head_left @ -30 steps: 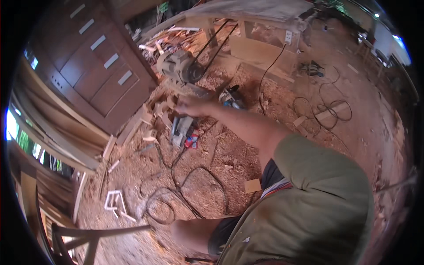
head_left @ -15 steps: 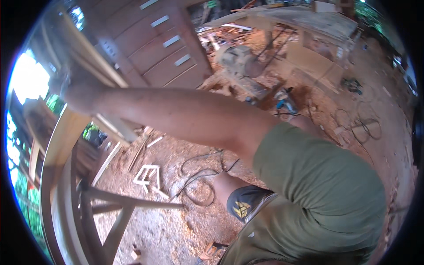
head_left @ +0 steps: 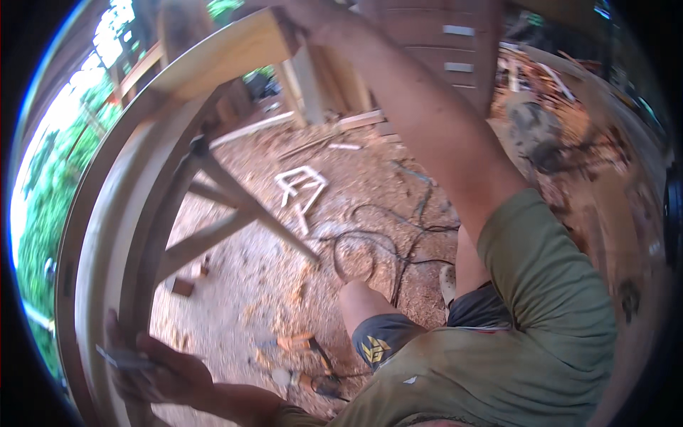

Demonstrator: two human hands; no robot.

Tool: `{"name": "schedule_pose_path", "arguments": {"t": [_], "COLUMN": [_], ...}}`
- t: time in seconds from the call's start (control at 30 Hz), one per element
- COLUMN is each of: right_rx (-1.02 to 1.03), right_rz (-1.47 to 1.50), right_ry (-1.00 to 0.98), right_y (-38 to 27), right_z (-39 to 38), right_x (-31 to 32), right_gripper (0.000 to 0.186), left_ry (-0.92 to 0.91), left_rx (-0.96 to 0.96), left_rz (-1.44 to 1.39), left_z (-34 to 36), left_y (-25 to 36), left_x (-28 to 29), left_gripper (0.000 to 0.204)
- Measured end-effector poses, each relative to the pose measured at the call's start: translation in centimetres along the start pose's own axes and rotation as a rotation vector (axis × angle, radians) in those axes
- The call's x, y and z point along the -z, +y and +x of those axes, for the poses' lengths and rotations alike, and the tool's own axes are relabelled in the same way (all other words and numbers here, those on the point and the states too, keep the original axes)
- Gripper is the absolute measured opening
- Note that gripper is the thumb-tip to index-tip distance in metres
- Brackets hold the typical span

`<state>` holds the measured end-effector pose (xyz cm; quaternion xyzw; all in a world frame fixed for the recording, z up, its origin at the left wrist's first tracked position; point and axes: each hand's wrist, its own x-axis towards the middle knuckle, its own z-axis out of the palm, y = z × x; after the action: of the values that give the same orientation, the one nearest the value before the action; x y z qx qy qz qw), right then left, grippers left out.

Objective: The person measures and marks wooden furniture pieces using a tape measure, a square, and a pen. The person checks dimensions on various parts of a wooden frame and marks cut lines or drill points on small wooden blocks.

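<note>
My left hand [head_left: 163, 373] is at the lower left, beside the near part of a long wooden board [head_left: 107, 235]. Its fingers are closed around a slim grey object [head_left: 126, 358], too blurred to name. My right arm reaches up and away across the view. The right hand [head_left: 288, 6] is at the top edge, by the far end of a pale wooden plank [head_left: 235, 53], and its fingers are mostly cut off. Board and plank rest on a trestle of wooden legs [head_left: 213, 238].
Sawdust and shavings cover the ground. A small white frame [head_left: 302, 183], looped dark cables [head_left: 373, 242] and orange-and-black power tools [head_left: 295, 343] lie there. A brown drawer cabinet [head_left: 434, 53] stands at the back. A dusty machine [head_left: 533, 128] is at the right.
The view has swung left, so trestle and cabinet appear farther right. My left hand has come into view at the lower left. My right hand has shifted to the top edge.
</note>
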<state>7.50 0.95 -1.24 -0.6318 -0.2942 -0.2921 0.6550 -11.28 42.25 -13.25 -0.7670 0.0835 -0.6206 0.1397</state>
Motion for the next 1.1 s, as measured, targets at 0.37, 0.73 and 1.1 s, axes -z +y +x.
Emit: {"name": "schedule_pose_path", "arguments": {"t": [0.37, 0.73, 1.1], "right_rx": [0.107, 0.083, -0.063], "right_rz": [0.829, 1.103, 1.899], "right_ry": [-0.36, -0.326, -0.962], "right_y": [6.8, 9.9, 15.6], "right_z": [4.9, 5.2, 14.2], "right_x": [5.1, -0.4, 5.6], "right_gripper": [0.045, 0.05, 0.052], "left_ry": [-0.221, -0.012, 0.124], "left_rx": [0.417, 0.543, 0.419], "left_rz": [-0.363, -0.315, -0.112], "left_z": [1.8, 1.1, 2.6], "left_y": [2.0, 2.1, 3.0], "left_x": [5.4, 3.5, 3.2], "left_gripper": [0.035, 0.031, 0.017]}}
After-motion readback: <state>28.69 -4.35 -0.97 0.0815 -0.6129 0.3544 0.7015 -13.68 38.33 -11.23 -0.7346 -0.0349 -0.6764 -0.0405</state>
